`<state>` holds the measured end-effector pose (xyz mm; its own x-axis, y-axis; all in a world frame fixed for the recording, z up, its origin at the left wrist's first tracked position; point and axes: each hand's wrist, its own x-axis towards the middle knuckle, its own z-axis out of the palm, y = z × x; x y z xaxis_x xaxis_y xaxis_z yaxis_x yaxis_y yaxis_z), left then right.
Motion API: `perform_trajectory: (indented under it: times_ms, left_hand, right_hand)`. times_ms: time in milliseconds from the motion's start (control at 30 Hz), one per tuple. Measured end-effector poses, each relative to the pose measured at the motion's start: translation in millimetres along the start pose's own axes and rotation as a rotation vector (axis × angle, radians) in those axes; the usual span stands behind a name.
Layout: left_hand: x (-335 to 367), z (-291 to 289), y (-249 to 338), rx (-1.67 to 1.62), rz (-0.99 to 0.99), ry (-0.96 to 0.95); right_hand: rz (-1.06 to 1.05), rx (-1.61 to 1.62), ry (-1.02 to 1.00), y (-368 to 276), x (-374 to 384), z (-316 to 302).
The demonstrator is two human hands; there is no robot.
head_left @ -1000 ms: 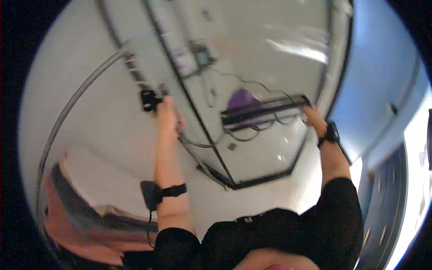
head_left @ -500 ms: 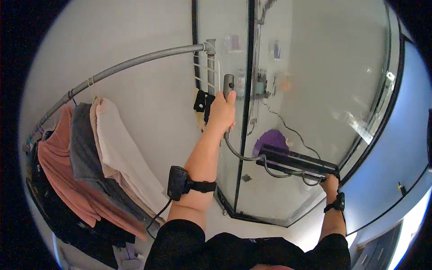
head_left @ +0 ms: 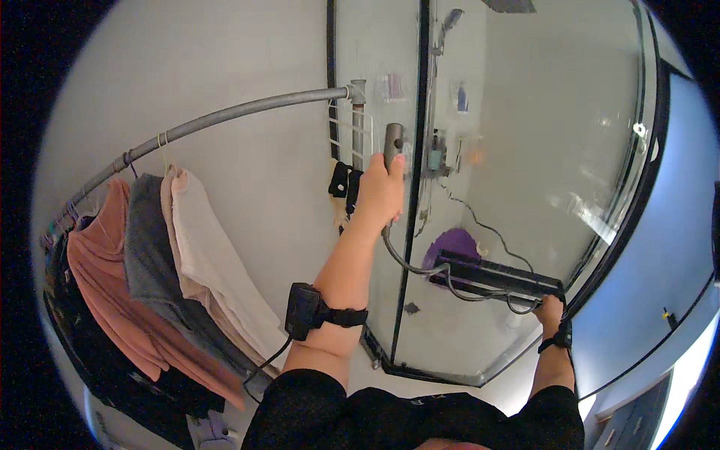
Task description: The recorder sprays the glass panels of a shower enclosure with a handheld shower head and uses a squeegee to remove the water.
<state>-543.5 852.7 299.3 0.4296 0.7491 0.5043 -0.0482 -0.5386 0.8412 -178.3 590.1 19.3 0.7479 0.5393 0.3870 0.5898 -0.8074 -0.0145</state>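
Note:
My left hand point(head_left: 381, 191) is raised in front of the shower glass, its fingers wrapped round a grey tube-shaped handle point(head_left: 394, 140) with a dark round button. From the handle's lower end hangs a grey cord point(head_left: 405, 261), which loops along a long black bar point(head_left: 517, 277) toward my right hand. Lower and farther right, my right hand point(head_left: 551, 309) closes round the near end of that bar, where the cord's last loop also meets it. Its fingertips are partly hidden. A black strapped device point(head_left: 304, 311) sits on my left forearm, with another on my right wrist point(head_left: 556, 341).
Several clothes point(head_left: 217, 262) hang at left from a curved grey rail point(head_left: 225, 114). A black-framed glass shower enclosure point(head_left: 416, 90) stands ahead, with a purple round thing point(head_left: 454, 246) behind the black bar and a shower head point(head_left: 453, 19) inside. At right is a blue panel point(head_left: 660, 202).
The whole view has shifted, so the rail, clothes and shower sit slightly lower and more of the shower head shows. Both hands keep their holds, the left one appearing slightly farther right.

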Motion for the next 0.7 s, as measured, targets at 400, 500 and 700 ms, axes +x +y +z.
perform_trajectory:
  times_ms: [400,500,700]
  left_hand:
    - [6,9,-2,-0.106,0.069,0.098]
    - [1,1,-7,-0.125,-0.010,0.107]
    - [-2,12,-29,0.035,-0.103,-0.040]
  right_hand:
    - [-0.012,-0.013,0.002,5,3,4]
    - [-0.005,-0.022,-0.031,5,3,6]
    - [-0.086,0.078,0.074,6,5,7]
